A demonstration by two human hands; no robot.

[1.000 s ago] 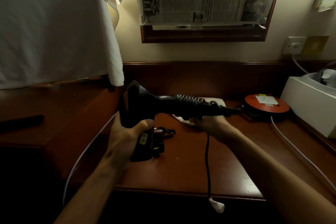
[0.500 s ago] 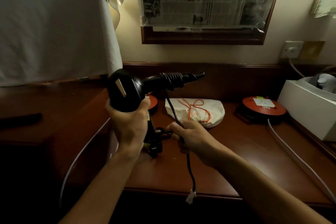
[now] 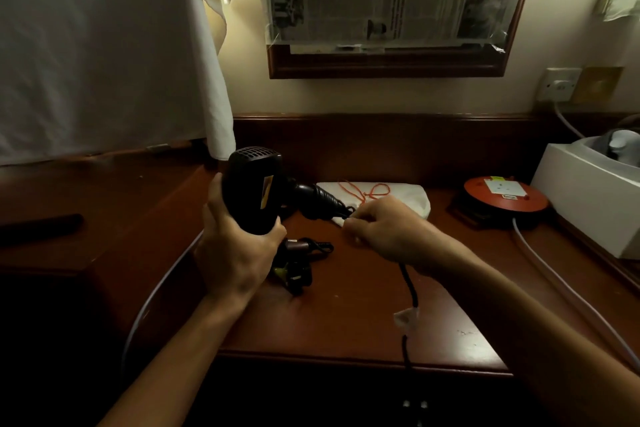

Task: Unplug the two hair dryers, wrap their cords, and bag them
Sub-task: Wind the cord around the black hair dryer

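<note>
My left hand (image 3: 235, 250) grips the body of a black hair dryer (image 3: 252, 191), held above the wooden desk (image 3: 363, 315) with its handle pointing right. Several turns of its black cord (image 3: 410, 291) wind around that handle. My right hand (image 3: 384, 229) pinches the cord just past the handle's end, and the rest hangs down over the desk's front edge with a white tag on it. A second black hair dryer (image 3: 298, 260) with its cord lies on the desk under my left hand, partly hidden. Behind my hands lies a white drawstring bag (image 3: 405, 194) with an orange string.
An orange cable reel (image 3: 505, 198) sits at the back right, its white cable (image 3: 571, 291) running forward along the desk. A white box (image 3: 588, 191) stands at the far right, below a wall socket (image 3: 559, 83). A white cloth (image 3: 104, 45) hangs at left.
The dryer has turned and dropped lower, its handle now pointing right and down. My right hand moved up and right along the cord to the handle's end. More cord sits on the handle.
</note>
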